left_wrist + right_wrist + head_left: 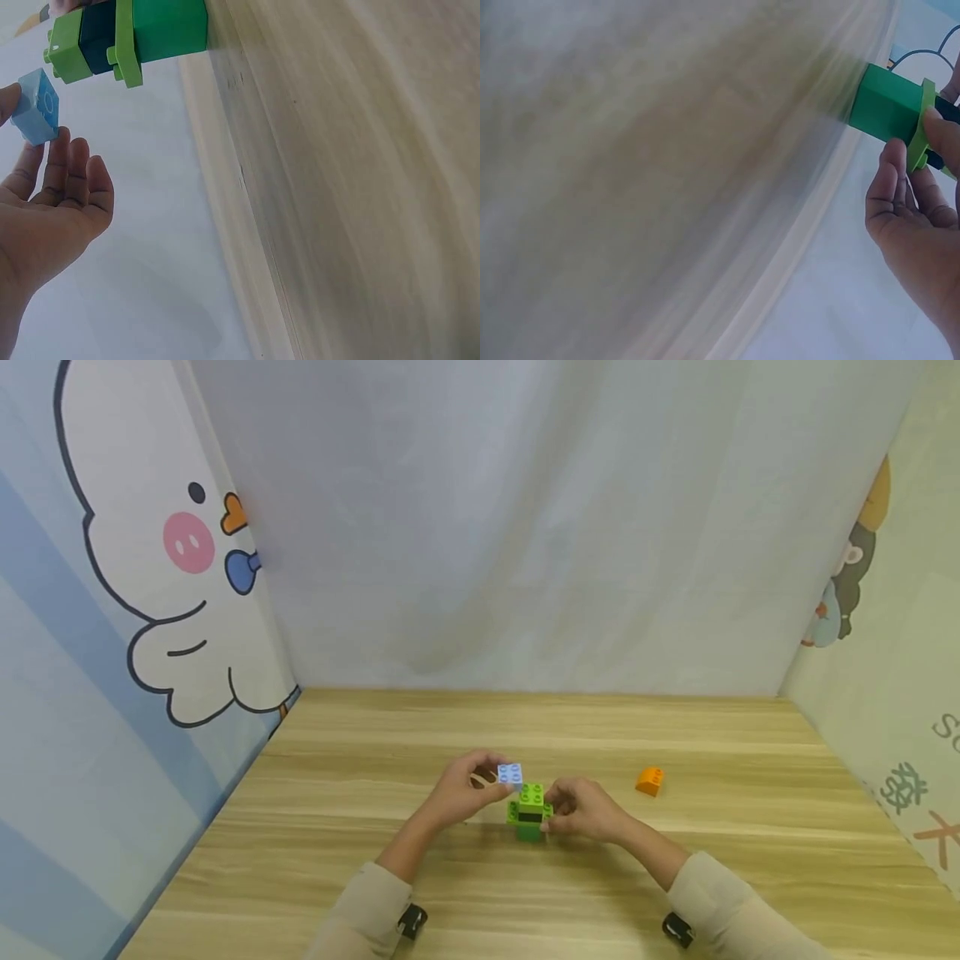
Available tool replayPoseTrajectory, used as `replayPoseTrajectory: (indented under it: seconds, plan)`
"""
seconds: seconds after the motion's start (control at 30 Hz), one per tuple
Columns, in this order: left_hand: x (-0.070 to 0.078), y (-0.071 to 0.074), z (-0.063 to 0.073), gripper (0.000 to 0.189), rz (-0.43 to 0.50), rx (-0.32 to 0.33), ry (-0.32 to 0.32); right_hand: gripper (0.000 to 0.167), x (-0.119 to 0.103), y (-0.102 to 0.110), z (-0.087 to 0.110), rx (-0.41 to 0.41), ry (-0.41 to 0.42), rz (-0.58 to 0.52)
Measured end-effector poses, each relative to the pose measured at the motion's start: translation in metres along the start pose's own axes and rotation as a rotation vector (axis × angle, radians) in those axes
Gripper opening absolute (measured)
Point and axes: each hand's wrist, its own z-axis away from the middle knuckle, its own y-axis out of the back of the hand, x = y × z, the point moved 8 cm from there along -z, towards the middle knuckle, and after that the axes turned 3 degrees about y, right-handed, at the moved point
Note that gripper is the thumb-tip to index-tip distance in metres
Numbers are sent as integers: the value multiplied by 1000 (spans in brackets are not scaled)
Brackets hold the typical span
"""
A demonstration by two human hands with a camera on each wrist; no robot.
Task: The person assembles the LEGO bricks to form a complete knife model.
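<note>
My left hand (455,792) pinches a light blue toy brick (510,773) between thumb and fingertips, its studs facing up. In the left wrist view, this brick (36,109) is held apart from a stack of toy bricks (169,30). From the bottom, the stack has a dark green block (885,103), a wider light green plate, a black brick and a light green brick (532,793). On the stack's right side, my right hand (592,811) grips the light green plate (922,124) with thumb and fingers. The right wrist view cuts off the stack's top.
An orange brick (650,782) with a curved side lies on the wooden table (360,735), to the right of and beyond my right hand. A pale curtain (525,527) hangs behind the table. Printed cartoon walls (112,635) stand at both sides.
</note>
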Motion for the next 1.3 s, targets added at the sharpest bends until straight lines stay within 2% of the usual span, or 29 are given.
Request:
replayPoseTrajectory:
  seconds: [0.3, 0.7, 0.87, 0.97, 1.3]
  plan:
    - [8, -7, -4, 27, 12, 0, -26, 32, -2, 0, -1, 3, 35, 19]
    - [5, -14, -5, 25, 43, -10, -16, 31, -1, -1, 0, 1, 20, 22]
    - [-15, -22, -13, 27, 47, -16, -27, 30, -2, -1, 0, -1, 20, 19]
    - [-31, -27, -18, 29, 58, -18, -6, 31, -3, -1, 0, -2, 22, 14]
    - [-35, -32, -19, 28, 97, -33, 29, 30, -2, 0, 0, 7, 20, 14]
